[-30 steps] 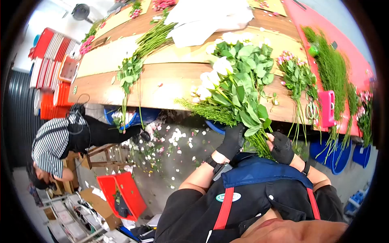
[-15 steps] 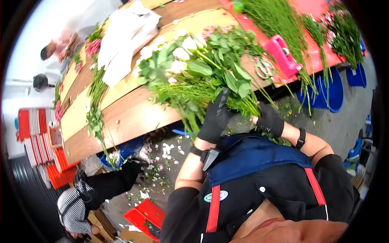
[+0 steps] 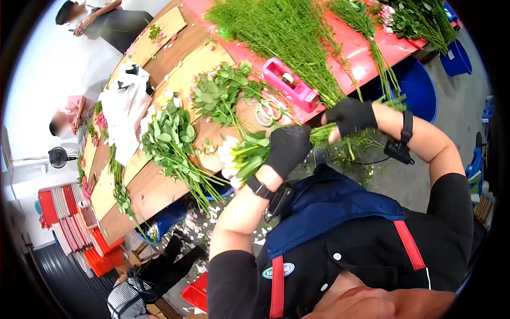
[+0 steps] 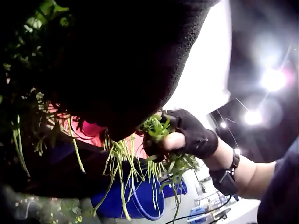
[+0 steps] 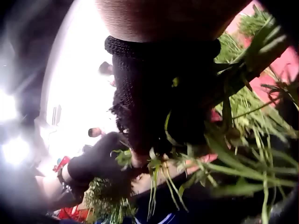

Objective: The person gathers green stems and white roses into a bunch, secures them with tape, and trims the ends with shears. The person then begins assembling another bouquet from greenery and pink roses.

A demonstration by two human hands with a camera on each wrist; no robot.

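My left hand (image 3: 288, 150), in a black glove, grips a bouquet of white roses (image 3: 240, 155) and greenery around the middle of its stems, just off the table edge. The bouquet lies roughly level, with the heads pointing left. My right hand (image 3: 348, 116), also gloved, grips the stem ends (image 3: 323, 133) to the right. In the left wrist view the right hand (image 4: 186, 136) closes round the green stem ends (image 4: 158, 129). The right wrist view shows the right glove (image 5: 161, 109) on the stems and the left hand (image 5: 96, 162) beyond it.
A pink tape dispenser (image 3: 289, 85) and scissors (image 3: 268, 110) lie on the table beside loose greenery (image 3: 287, 32) and two flower bunches (image 3: 170, 139). Blue buckets (image 3: 419, 90) stand under the red table section (image 3: 366, 50). Other people work at the far side and below left.
The bouquet has come up off the table and now hangs level between both hands. My right hand has shifted out to the stem ends, and my head has turned right.
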